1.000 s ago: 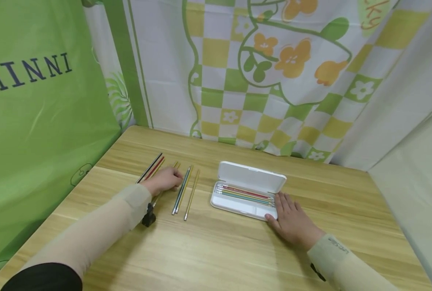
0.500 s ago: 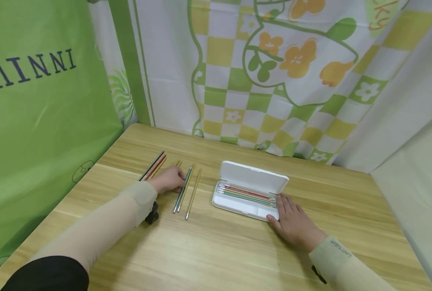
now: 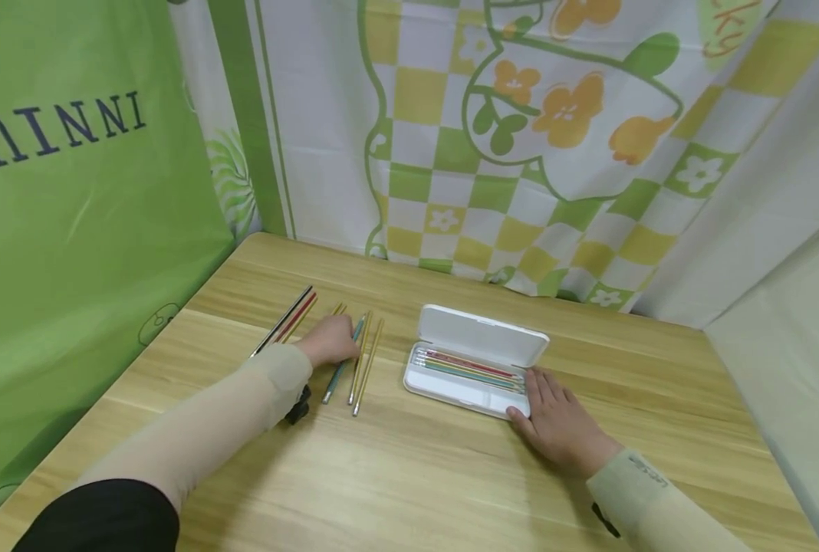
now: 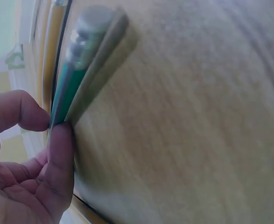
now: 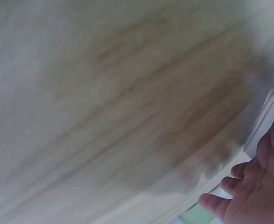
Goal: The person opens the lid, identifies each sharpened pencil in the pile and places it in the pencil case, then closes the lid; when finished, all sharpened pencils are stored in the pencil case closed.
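Observation:
My left hand (image 3: 331,341) pinches a green pencil (image 3: 333,385) between thumb and finger at the left of the table. In the left wrist view, the green pencil (image 4: 71,84) shows its metal band and white eraser, tilted over the wood. Just right of it lie two yellow pencils (image 3: 370,364), close together. A white pencil case (image 3: 444,387) lies with its lid up, holding a row of several red, yellow and green-blue pencils (image 3: 468,369). My right hand (image 3: 561,429) rests on the table with its fairly straight fingers against the case's right end.
Left of my left hand lie black, red and yellow pencils (image 3: 304,308), partly covered by the sleeve. More yellow pencil tips (image 3: 339,309) show behind that hand. A patterned curtain (image 3: 444,184) hangs along the wooden table's (image 3: 409,475) back edge, with a green cloth (image 3: 92,230) at left.
My left hand has moved slightly right and now pinches the green pencil, which has separated from the yellow one beside it. My right hand stays at the case.

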Demonstrator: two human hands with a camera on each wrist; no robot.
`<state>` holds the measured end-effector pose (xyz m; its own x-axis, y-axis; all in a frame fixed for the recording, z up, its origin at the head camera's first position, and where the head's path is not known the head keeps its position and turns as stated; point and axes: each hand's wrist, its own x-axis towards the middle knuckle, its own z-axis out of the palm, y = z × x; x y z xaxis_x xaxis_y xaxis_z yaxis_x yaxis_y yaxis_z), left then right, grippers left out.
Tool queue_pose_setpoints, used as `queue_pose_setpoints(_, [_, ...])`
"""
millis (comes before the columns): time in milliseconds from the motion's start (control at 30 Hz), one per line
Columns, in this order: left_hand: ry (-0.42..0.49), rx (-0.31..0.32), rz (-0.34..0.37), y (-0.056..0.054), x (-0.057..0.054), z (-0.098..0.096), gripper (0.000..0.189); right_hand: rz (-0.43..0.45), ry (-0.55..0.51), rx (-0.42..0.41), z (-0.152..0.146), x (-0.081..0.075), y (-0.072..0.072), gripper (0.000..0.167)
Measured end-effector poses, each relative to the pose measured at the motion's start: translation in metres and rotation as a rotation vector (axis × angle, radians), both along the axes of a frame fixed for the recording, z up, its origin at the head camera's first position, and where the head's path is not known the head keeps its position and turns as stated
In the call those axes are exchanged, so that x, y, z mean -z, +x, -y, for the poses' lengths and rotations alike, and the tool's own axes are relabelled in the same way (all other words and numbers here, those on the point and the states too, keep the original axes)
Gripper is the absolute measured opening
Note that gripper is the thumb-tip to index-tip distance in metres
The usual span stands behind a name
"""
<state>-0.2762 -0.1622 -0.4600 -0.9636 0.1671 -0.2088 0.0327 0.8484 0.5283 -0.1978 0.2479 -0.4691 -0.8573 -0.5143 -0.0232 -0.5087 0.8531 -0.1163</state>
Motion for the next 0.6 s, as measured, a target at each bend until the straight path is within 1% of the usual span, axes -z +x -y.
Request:
queue_pose_setpoints(67, [-0.03, 0.019, -0.007, -0.001, -0.001, -0.002, 0.02, 0.008, 0.0, 0.008, 0.0, -0.002, 0.0, 0.081])
queue_pose_setpoints(133, [-0.06, 0.039, -0.01, -0.003, -0.001, -0.005, 0.016, 0.013, 0.012, 0.019, 0.0, -0.001, -0.001, 0.081])
queue_pose_setpoints(233, [-0.085, 0.062, -0.01, -0.004, -0.004, -0.01, 0.018, 0.019, 0.041, 0.032, -0.002, 0.002, -0.002, 0.082])
queue_pose_setpoints(300, [-0.078, 0.056, -0.011, -0.004, -0.005, -0.011, 0.02, 0.019, 0.048, 0.034, -0.002, 0.004, -0.002, 0.082])
queue_pose_setpoints(333, [-0.065, 0.049, -0.005, -0.004, -0.006, -0.011, 0.02, 0.026, 0.047, 0.035, -0.002, 0.002, -0.001, 0.082])
queue_pose_setpoints(433, [0.007, 0.01, 0.009, -0.004, -0.005, -0.008, 0.011, 0.003, 0.05, 0.027, -0.002, 0.006, -0.002, 0.082])
queue_pose_setpoints(500, [0.066, -0.017, 0.014, -0.004, -0.004, -0.004, 0.013, -0.008, 0.042, 0.026, -0.003, 0.006, -0.002, 0.081])
queue_pose_setpoints(567, [0.141, -0.044, 0.019, -0.005, -0.006, -0.002, 0.015, -0.027, 0.046, 0.026, -0.004, 0.009, -0.003, 0.081])
queue_pose_setpoints(600, [0.186, -0.058, 0.026, -0.005, -0.008, -0.002, 0.018, -0.02, 0.042, 0.031, -0.004, 0.008, -0.003, 0.08])
